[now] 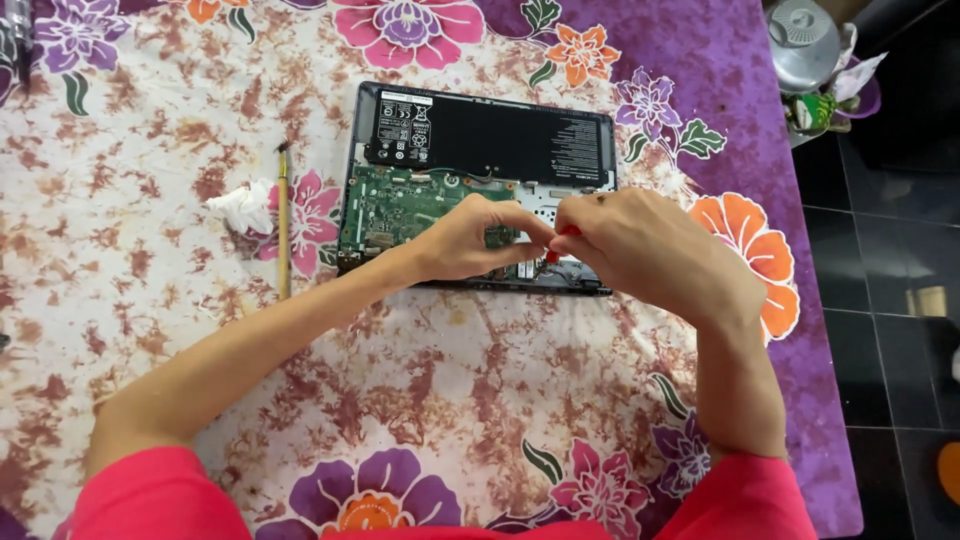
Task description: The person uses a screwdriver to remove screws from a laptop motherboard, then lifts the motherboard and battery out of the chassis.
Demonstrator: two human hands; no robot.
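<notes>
An opened laptop (480, 110) lies bottom-up on the flowered cloth, showing its black battery (500, 140) and green circuit board (395, 205). My left hand (470, 240) rests over the board's near right part, fingers pinched together. My right hand (640, 245) meets it fingertip to fingertip and grips a small red-handled tool (556, 250) whose tip points down into the laptop near its front edge. The part under the fingertips is hidden.
A thin brush (284, 215) and a crumpled white tissue (242, 207) lie left of the laptop. The cloth (450, 380) covers the table. Off the right edge is dark tiled floor (890, 270) with a grey metal pot (803, 45).
</notes>
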